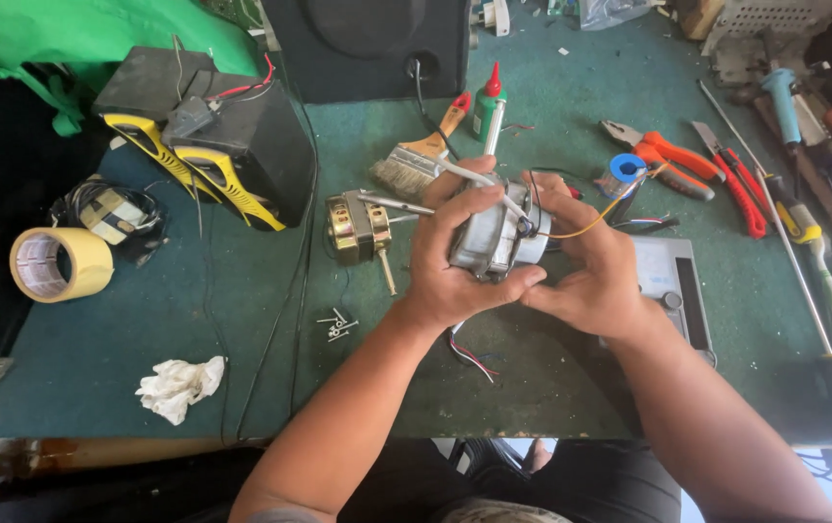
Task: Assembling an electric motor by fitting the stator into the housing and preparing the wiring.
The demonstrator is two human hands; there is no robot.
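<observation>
At frame centre, a grey motor housing (493,237) is clasped above the table (145,339) by the left hand (454,261) and right hand (585,266), each grip closed on it. The yellow wire (590,215) could be strained, or the housing dropped, if a grip slips.

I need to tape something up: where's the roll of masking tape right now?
In the head view, the roll of masking tape lies at the table's far left edge, just below a bundle of black wire.

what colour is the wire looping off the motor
Orange-yellow wire, clearest in the head view, beside the motor.
</observation>
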